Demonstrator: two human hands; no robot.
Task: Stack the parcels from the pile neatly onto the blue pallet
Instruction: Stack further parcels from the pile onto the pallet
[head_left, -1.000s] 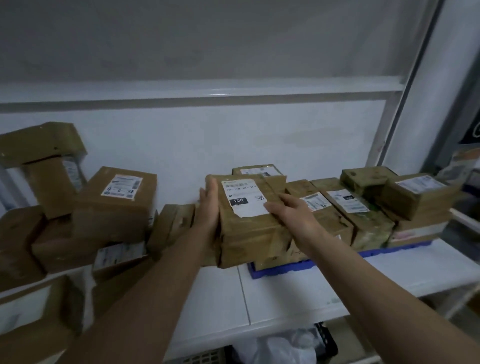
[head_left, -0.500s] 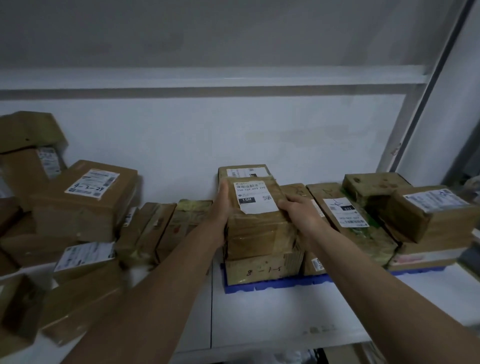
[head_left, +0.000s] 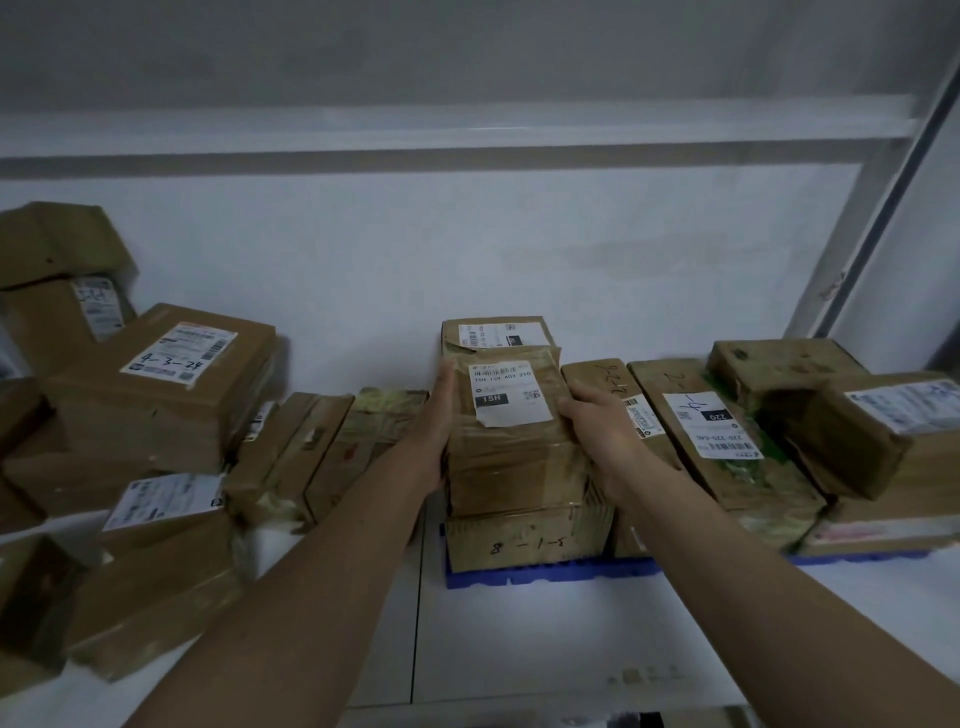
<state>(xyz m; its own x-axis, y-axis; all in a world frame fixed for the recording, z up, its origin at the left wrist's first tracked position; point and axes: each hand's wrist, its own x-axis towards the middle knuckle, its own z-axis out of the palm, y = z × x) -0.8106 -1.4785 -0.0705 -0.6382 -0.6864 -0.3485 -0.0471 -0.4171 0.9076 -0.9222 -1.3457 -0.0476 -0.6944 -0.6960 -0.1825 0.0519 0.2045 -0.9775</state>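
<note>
A white shelf (head_left: 519, 649) backs onto a pale wall (head_left: 467, 249).

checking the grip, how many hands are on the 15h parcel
2 on the 15H parcel: left hand flat against its left side, right hand gripping its right edge.

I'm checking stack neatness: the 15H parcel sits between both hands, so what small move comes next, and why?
Probably let go: the 15H parcel already appears to rest on the 3-1-8 box on the blue pallet, roughly aligned with it, with the left hand and right hand on its sides.
</note>
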